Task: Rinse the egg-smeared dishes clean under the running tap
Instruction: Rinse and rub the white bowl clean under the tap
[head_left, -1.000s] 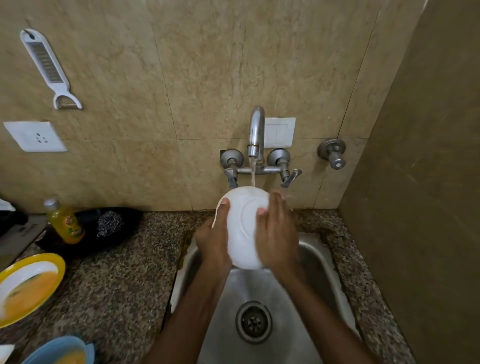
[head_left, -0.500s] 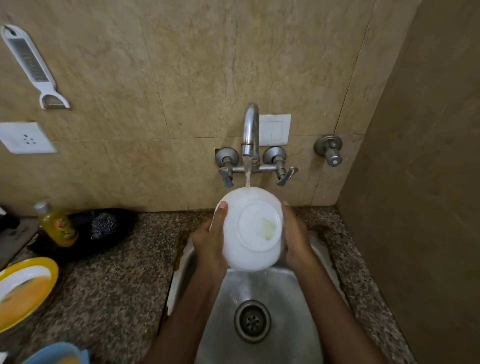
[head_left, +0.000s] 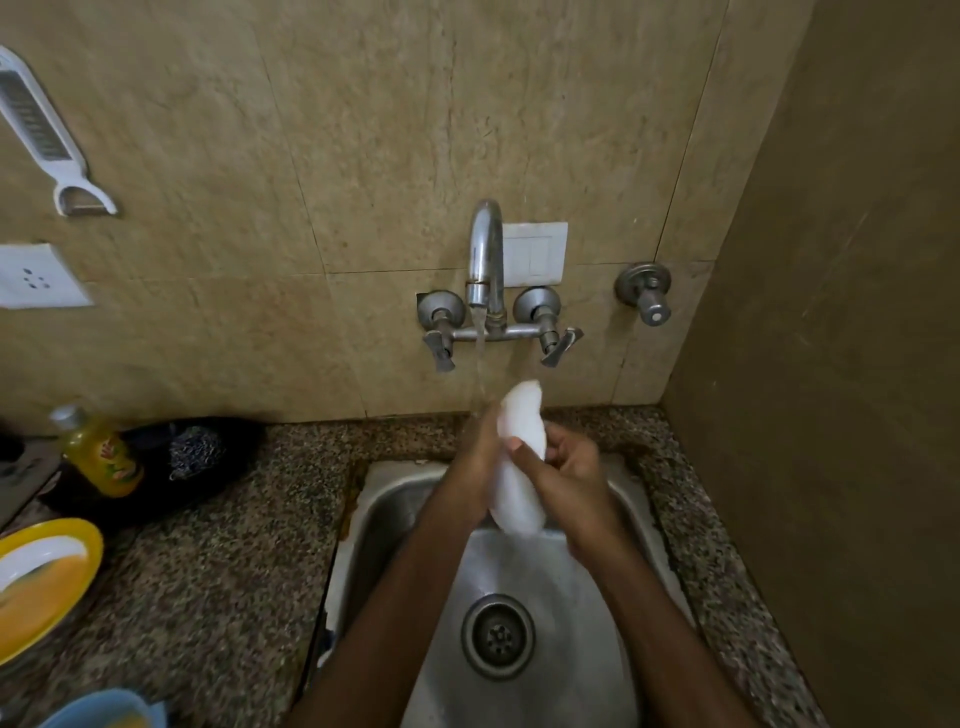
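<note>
Both hands are holding a white bowl (head_left: 521, 457) edge-on over the steel sink (head_left: 384, 519), just below the tap (head_left: 487, 254), whose stream is running down beside the bowl's left face. The left hand (head_left: 475, 467) is lying flat against that face, fingers closed on it; the right hand (head_left: 563, 470) is curling around the other side, thumb pressed on the rim. Left of the sink, on the speckled bench (head_left: 208, 561), a yellow bottle (head_left: 101, 452) is showing a red label too blurred to read, and a yellow-rimmed plate (head_left: 49, 582) smeared with egg is waiting near a blue dish (head_left: 98, 709).
</note>
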